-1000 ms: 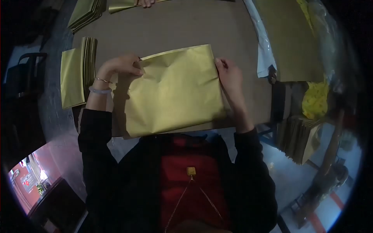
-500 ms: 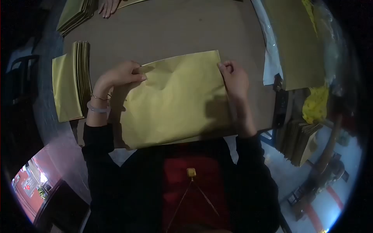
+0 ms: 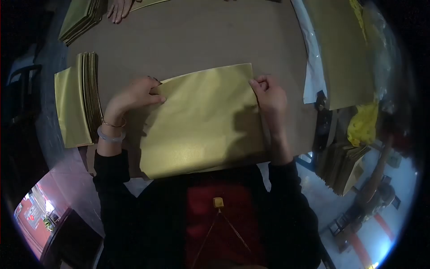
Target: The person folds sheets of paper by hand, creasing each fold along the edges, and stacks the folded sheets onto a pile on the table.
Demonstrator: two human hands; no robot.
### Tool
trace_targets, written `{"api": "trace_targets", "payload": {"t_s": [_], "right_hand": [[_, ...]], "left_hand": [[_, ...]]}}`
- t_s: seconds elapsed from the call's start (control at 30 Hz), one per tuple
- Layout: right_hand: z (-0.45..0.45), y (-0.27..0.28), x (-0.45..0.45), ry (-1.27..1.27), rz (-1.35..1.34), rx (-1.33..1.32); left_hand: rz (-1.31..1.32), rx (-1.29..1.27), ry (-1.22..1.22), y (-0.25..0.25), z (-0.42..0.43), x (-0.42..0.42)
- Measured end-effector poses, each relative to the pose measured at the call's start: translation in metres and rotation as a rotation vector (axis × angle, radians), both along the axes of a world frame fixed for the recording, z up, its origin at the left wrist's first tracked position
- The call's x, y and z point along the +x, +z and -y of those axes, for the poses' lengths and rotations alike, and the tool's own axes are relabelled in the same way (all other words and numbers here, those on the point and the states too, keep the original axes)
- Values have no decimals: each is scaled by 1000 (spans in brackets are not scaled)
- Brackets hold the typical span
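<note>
Left side of the frame: gold stack (image 3: 74, 105), many folded layers, one broad face turned outward. Upper left: second gold stack (image 3: 83, 20), cut off by the top of the frame. Just beside, co-worker's hand (image 3: 118, 8), fingers pointing down the frame; grip there impossible to tell.

Left of centre: left hand (image 3: 141, 92), pale bangle (image 3: 109, 138) at the wrist; closed in a pinch on the upper left edge of the gold paper (image 3: 201, 121), thumb on the upper face, other fingers partly hidden.

Centre: gold paper, broad, spread over the near part of a brown table (image 3: 192, 40), lower edge close to the bottom rim of the tabletop. Single sheet or several layers: uncertain. Probably light, thin, fairly crisp; satin sheen, so perhaps a little slick. Shallow ripples across the upper half, suggesting easy creasing; likely to kink or tear if tugged from one corner only. Best held by thumb-and-finger pinch near both upper corners, with even tension; poor to grasp mid-face, for risk of wrinkling.

Right of centre: right hand (image 3: 271, 96), thumb and forefinger closed on the right edge of the gold paper, just below the upper right corner.

Upper right: white plastic (image 3: 313, 67), long, glossy; alongside, large brown sheet (image 3: 345, 54). Right side, lower: yellow bag (image 3: 363, 125), crumpled. Below that: brown stack (image 3: 342, 170), folded layers, well apart from both hands.
</note>
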State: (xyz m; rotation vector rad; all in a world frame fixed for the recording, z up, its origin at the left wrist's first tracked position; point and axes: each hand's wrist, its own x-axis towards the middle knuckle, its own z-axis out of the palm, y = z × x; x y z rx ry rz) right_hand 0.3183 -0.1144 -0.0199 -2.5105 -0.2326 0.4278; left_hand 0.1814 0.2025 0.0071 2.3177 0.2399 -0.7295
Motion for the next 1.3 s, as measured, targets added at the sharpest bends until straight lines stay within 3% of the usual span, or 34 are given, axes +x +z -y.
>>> {"api": "trace_targets", "payload": {"t_s": [0.1,0.27,0.43,0.53,0.6,0.73,0.8,0.9,1.0,1.1,1.3], "right_hand": [[1,-4,1,6,3,25],[-2,-10,-3,207,247,184],[-2,-5,2,208,115,109],[-1,-9,6,212,78,137],[-1,-6,5,243,115,131],[-3,-8,7,253,77,99],[-3,-7,7,273,111,140],[-2,-9,8,308,130,149],[-4,-6,5,292,132,177],[0,-14,12,361,146,220],[0,-11,11,334,186,132]], "left_hand": [[-23,76,2,7,5,2],[45,28,11,6,5,-1],[-48,88,7,15,7,4],[49,-5,6,6,0,-4],[-14,-63,165,13,-1,-8],[-3,-10,183,15,-17,-23],[93,-142,362,7,-24,-41],[194,-127,397,2,-36,-68],[79,2,470,11,-38,-87],[170,-48,624,9,-31,-98],[235,15,752,-3,-26,-103]]}}
